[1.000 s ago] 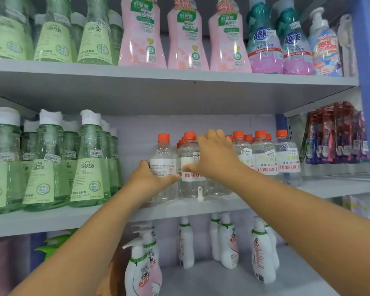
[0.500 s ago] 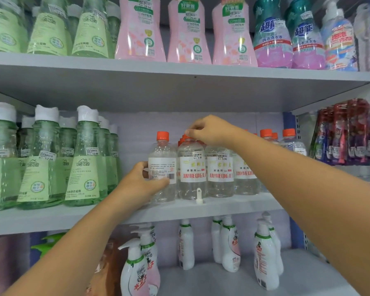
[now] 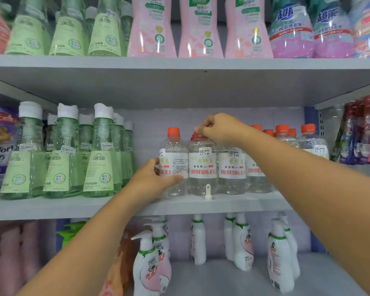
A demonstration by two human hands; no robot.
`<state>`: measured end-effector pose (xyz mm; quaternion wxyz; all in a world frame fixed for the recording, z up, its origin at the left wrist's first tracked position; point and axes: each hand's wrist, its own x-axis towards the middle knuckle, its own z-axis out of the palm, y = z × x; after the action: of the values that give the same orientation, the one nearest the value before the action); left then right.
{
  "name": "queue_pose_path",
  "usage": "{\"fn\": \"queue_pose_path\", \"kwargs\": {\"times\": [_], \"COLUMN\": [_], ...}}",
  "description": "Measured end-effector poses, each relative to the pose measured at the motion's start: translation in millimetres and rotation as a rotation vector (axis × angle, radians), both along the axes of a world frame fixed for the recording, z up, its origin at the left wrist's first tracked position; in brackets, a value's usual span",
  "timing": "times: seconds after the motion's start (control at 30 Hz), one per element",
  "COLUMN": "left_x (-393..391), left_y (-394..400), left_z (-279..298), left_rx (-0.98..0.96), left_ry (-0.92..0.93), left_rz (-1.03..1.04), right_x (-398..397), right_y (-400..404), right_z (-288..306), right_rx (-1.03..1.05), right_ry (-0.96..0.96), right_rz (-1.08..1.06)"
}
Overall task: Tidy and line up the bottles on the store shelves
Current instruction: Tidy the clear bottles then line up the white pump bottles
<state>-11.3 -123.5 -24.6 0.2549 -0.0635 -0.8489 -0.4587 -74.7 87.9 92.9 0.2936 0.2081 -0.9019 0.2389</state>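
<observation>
With your left hand (image 3: 152,180) wrapped round the end clear bottle (image 3: 173,167) on the middle shelf (image 3: 233,202) and your right hand (image 3: 219,129) apparently pinching its neighbour's cap (image 3: 198,136), twist both labels forward, gently.

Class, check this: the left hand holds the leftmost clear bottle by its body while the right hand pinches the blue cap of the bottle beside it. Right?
Not quite: the head view shows orange caps. The left hand holds the leftmost clear bottle by its body; the right hand pinches the orange cap of the bottle beside it.
</observation>
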Motion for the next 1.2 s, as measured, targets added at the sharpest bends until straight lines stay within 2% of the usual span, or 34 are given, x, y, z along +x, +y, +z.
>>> {"fn": "queue_pose_path", "kwargs": {"times": [0.23, 0.67, 0.97, 1.03, 1.1, 1.2], "left_x": [-1, -5, -4, -5, -4, -5], "left_y": [-2, 1, 6, 5, 6, 8], "left_z": [3, -1, -1, -1, -1, 0], "left_rx": [0.005, -0.01, -0.072, -0.054, -0.04, -0.041], "left_ry": [-0.046, 0.007, 0.038, 0.04, 0.032, 0.033], "left_rz": [-0.003, 0.055, 0.085, 0.08, 0.077, 0.086], "right_x": [2, 0, 5, 13, 24, 29], "right_y": [1, 0, -2, 2, 19, 78], "right_z": [-2, 1, -3, -5, -9, -27], "right_rx": [-0.025, -0.009, 0.029, 0.044, -0.03, -0.289], "right_ry": [0.008, -0.003, 0.058, 0.046, 0.064, 0.258], "right_rz": [0.034, 0.058, 0.004, 0.05, 0.16, 0.187]}}
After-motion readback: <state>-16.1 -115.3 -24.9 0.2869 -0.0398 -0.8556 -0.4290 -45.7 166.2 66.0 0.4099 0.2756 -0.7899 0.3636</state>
